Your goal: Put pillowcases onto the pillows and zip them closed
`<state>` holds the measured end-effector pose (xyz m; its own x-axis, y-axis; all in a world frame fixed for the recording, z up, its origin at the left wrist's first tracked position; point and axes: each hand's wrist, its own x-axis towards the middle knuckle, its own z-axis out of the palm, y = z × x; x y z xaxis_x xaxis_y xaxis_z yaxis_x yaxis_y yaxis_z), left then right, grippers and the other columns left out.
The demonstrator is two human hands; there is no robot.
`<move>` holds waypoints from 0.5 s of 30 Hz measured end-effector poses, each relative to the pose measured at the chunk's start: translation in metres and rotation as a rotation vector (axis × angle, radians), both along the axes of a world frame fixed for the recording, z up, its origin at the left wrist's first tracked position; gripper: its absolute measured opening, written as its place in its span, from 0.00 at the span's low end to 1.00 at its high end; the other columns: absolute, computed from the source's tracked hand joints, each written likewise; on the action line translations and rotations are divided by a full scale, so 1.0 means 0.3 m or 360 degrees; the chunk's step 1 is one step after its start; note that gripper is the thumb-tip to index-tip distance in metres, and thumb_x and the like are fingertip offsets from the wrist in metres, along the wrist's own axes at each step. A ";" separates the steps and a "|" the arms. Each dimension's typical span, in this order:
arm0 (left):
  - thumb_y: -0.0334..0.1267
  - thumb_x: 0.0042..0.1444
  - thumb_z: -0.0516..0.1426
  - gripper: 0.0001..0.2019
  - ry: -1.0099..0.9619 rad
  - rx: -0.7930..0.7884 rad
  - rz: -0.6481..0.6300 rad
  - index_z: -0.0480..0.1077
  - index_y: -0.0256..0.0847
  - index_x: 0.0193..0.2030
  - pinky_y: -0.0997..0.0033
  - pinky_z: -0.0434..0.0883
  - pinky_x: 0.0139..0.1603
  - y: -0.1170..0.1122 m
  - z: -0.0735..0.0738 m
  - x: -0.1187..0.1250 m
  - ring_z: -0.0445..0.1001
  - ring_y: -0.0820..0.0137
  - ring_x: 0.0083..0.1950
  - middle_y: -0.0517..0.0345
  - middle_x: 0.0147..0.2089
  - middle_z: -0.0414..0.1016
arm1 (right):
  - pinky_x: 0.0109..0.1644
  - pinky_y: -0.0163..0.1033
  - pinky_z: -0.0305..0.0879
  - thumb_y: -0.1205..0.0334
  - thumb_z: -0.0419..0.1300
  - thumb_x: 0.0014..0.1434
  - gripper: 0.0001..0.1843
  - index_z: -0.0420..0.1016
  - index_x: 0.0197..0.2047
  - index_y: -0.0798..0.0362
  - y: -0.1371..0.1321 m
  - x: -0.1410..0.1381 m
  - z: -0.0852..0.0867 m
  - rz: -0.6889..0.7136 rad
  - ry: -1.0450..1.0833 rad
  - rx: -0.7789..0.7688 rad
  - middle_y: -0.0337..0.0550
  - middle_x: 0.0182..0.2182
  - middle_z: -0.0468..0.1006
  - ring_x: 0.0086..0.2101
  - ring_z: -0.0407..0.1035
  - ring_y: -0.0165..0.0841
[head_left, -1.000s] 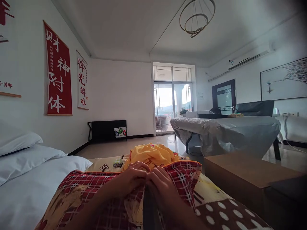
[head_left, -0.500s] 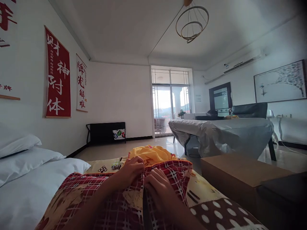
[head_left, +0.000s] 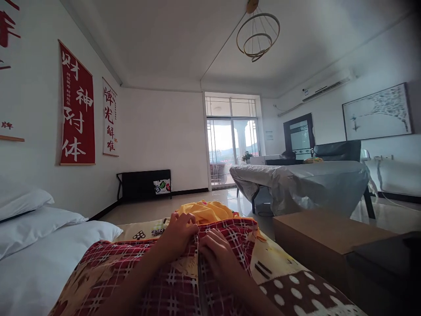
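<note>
A red plaid fabric cover [head_left: 171, 285] with tan patches and orange edging lies spread in front of me. A dark lengthwise slit [head_left: 203, 293] with a pale edge runs through it toward me. My left hand [head_left: 180, 230] is closed at the slit's far end, its fingers pinching the fabric's left edge. Just right of it, my right hand [head_left: 217, 251] curls over the slit's other edge, fingers closed on the cloth. Their fingertips are partly hidden, so any small part between them cannot be made out. Bunched yellow cloth [head_left: 207, 212] rests just beyond both hands.
Beneath the cover is a patterned bedspread [head_left: 292, 287] with polka dots. White pillows [head_left: 55, 239] are stacked at left. A brown box-like piece [head_left: 329, 230] stands at right, before a plastic-covered table [head_left: 309, 184]. A black folded frame [head_left: 141, 184] leans by the wall.
The slit near my right hand looks narrower than before. The cover's far right corner has shifted slightly left. Both hands keep their grip in nearly the same place, and the view has turned slightly.
</note>
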<state>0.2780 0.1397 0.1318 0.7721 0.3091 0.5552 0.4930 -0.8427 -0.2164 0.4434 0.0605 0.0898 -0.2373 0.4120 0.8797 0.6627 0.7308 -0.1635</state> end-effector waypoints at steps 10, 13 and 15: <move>0.30 0.61 0.48 0.11 -0.0020 -0.1002 -0.0602 0.71 0.40 0.37 0.69 0.63 0.55 -0.101 0.066 -0.028 0.70 0.70 0.47 0.56 0.46 0.75 | 0.37 0.39 0.60 0.67 0.47 0.67 0.10 0.69 0.38 0.52 -0.003 -0.018 0.028 -0.0198 -0.0215 0.0311 0.42 0.31 0.72 0.32 0.61 0.33; 0.32 0.61 0.49 0.10 -0.0034 -0.1059 -0.0491 0.71 0.40 0.36 0.71 0.64 0.48 -0.084 0.066 -0.047 0.69 0.71 0.42 0.59 0.39 0.75 | 0.36 0.39 0.59 0.67 0.47 0.67 0.11 0.69 0.37 0.53 0.001 -0.025 0.030 -0.0249 -0.0271 0.0343 0.42 0.30 0.71 0.32 0.60 0.33; 0.36 0.62 0.50 0.10 -0.0079 -0.1054 -0.0424 0.71 0.39 0.36 0.72 0.64 0.45 -0.067 0.057 -0.055 0.69 0.71 0.40 0.59 0.37 0.74 | 0.36 0.39 0.58 0.67 0.47 0.67 0.11 0.68 0.34 0.54 0.004 -0.027 0.030 -0.0249 -0.0279 0.0350 0.42 0.30 0.71 0.32 0.60 0.33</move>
